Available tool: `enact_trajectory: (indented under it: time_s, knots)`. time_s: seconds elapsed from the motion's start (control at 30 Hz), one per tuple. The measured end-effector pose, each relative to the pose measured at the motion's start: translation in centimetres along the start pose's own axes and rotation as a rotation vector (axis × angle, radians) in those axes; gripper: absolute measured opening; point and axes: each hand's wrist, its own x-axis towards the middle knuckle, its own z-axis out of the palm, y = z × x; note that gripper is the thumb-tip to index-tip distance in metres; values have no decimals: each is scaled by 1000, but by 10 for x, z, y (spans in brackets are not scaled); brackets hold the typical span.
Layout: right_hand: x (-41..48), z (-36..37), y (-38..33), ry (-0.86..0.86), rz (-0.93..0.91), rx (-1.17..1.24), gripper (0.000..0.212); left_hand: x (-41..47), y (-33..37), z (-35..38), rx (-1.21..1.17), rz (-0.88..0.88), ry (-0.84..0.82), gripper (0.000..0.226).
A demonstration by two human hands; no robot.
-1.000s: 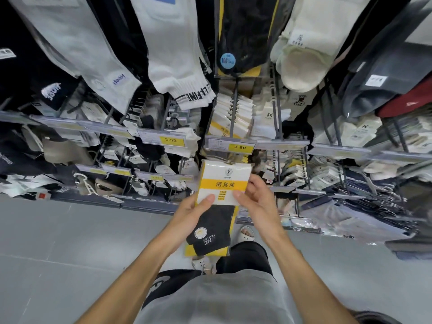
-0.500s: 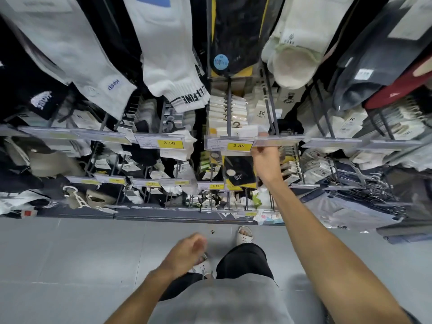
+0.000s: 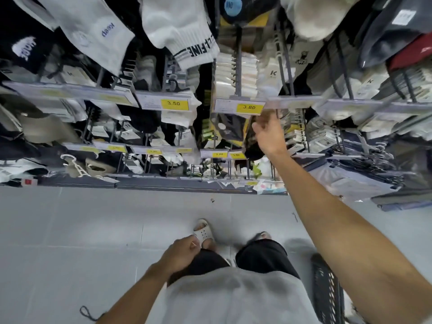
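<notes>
Fingers (image 3: 263,120): raised on our right hand (image 3: 268,136) to a display peg, blurred; we cannot tell whether they pinch anything.
Sock pack (image 3: 230,130): black on yellow card, hanging just left of them under the 3.80 price tag (image 3: 249,107), likely for display.
Left hand (image 3: 181,253): loosely curled, empty, unneeded at our thigh.
Room: crowded sock rack (image 3: 350,105), grey tiled floor (image 3: 81,230).

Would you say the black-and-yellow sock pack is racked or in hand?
On the rack: the sock pack hangs under the 3.80 tag; right hand beside it, contact blurred.
</notes>
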Motion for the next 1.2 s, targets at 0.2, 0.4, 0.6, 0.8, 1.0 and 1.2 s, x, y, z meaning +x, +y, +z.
enact_trajectory:
  time_s: [0.2, 0.4, 0.6, 0.8, 1.0, 1.2]
  knots:
    - [-122, -34, 127, -201, 361, -72, 34, 9, 54, 25, 12, 96, 14, 27]
    - [-317, -130, 278, -383, 803, -200, 28, 20, 132, 99, 326, 164, -102, 23]
    - [-441, -234, 386, -162, 903, -73, 20, 18, 255, 244, 566, 285, -193, 12]
    - [-513, -309, 478, 51, 1046, 129, 17, 9, 353, 424, 817, 389, -490, 18]
    - [-544, -320, 561, 231, 1176, 389, 26, 36, 425, 554, 930, 481, -696, 6]
    - [-539, -277, 648, 420, 1295, 581, 20, 137, 445, 641, 1030, 469, -660, 12]
